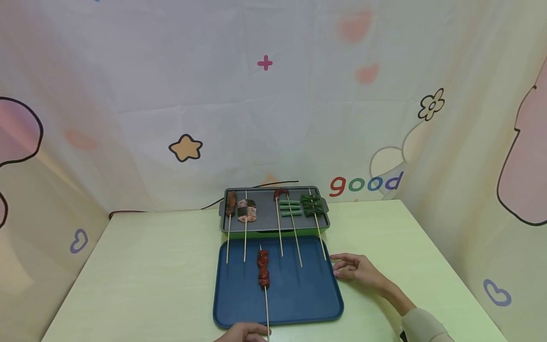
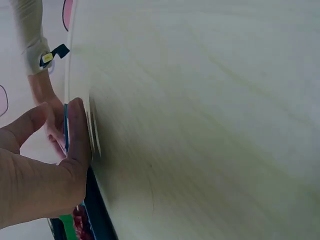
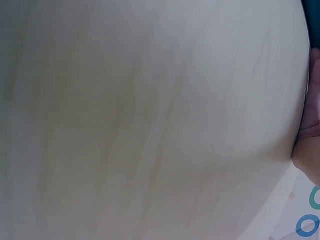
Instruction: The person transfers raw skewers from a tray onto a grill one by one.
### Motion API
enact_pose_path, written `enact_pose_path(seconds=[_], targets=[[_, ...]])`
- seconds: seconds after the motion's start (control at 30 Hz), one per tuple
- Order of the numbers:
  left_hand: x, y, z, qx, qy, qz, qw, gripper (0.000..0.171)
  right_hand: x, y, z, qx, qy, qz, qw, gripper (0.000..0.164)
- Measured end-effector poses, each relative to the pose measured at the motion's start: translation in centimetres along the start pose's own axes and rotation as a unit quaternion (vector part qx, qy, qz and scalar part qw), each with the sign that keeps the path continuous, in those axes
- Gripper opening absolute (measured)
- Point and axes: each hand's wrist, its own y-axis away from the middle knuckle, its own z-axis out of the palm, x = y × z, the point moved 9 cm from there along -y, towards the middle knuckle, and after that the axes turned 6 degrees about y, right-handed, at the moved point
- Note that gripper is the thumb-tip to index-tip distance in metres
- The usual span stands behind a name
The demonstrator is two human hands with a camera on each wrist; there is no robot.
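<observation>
A dark blue tray lies on the table, with a skewer of dark red meat chunks on it. The skewer's stick runs over the tray's front edge, past the fingertips of my left hand. In the left wrist view, this hand is beside the tray edge, thumb and finger apart; contact with the stick is unclear. My right hand touches the tray's right edge, fingers extended. The right wrist view shows only part of that hand at its edge.
Behind the tray stands a grill pan on a green base. Several skewers lie across it: brown meat, pale-and-dark slices, a curled red piece, green stalks and leafy greens. Their sticks overhang the tray. A printed curtain surrounds the table.
</observation>
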Motion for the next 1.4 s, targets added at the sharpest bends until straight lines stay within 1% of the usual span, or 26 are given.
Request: enact_pose_path(seconds=[0.1, 0.2, 0.3, 0.37, 0.43, 0.5, 0.6, 0.7, 0.83, 0.93, 1.0, 1.07, 1.13, 1.3, 1.4], targets=[[0.8, 0.1, 0.5, -0.017, 0.015, 0.037, 0.9991, 0.053, 0.0, 0.0, 0.1, -0.001, 0.0, 0.001, 1.0, 0.054], [1.4, 0.3, 0.8, -0.032, 0.038, 0.074, 0.996, 0.051, -0.1, 0.0, 0.3, -0.004, -0.002, -0.003, 1.0, 0.055], [1.6, 0.4, 0.6, -0.034, 0.053, 0.098, 0.9932, 0.043, 0.0, 0.0, 0.2, -0.004, 0.0, -0.005, 1.0, 0.054], [1.6, 0.4, 0.5, -0.033, 0.064, 0.101, 0.9923, 0.04, 0.0, 0.0, 0.2, -0.002, 0.0, -0.004, 1.0, 0.054], [1.4, 0.4, 0.4, -0.033, 0.079, 0.097, 0.9916, 0.036, 0.0, 0.0, 0.1, -0.002, 0.0, -0.004, 1.0, 0.054], [1.2, 0.4, 0.4, -0.04, 0.098, 0.093, 0.99, 0.036, 0.0, 0.0, 0.1, -0.002, -0.003, -0.005, 1.0, 0.054], [1.1, 0.4, 0.6, -0.048, 0.126, 0.091, 0.9867, 0.04, 0.0, 0.1, 0.0, -0.004, -0.008, -0.006, 1.0, 0.054], [1.2, 0.4, 0.5, -0.047, 0.135, 0.095, 0.9852, 0.045, 0.0, 0.1, 0.0, -0.003, -0.009, -0.004, 1.0, 0.054], [1.3, 0.5, 0.1, -0.018, 0.109, 0.099, 0.9889, 0.048, 0.1, 0.0, 0.1, -0.002, -0.008, -0.001, 1.0, 0.054], [1.0, 0.6, -0.6, 0.024, 0.077, 0.089, 0.9928, 0.05, 0.1, 0.0, 0.1, -0.003, -0.007, 0.0, 1.0, 0.054], [0.7, 0.7, -1.1, 0.056, 0.056, 0.079, 0.9938, 0.048, 0.1, 0.0, 0.2, -0.004, -0.007, -0.001, 1.0, 0.054], [0.6, 0.9, -1.5, 0.076, 0.041, 0.071, 0.9937, 0.047, 0.0, 0.1, 0.1, -0.003, -0.008, -0.002, 1.0, 0.054], [0.5, 1.1, -1.7, 0.084, 0.03, 0.075, 0.9932, 0.048, -0.1, 0.1, 0.1, -0.003, -0.008, -0.001, 1.0, 0.054], [0.9, 1.6, -1.7, 0.083, 0.012, 0.093, 0.9922, 0.055, -0.2, 0.1, 0.0, -0.001, -0.006, -0.001, 1.0, 0.054], [1.2, 1.8, -1.6, 0.087, 0.001, 0.098, 0.9914, 0.054, -0.2, 0.1, 0.0, -0.003, -0.007, -0.002, 1.0, 0.054]])
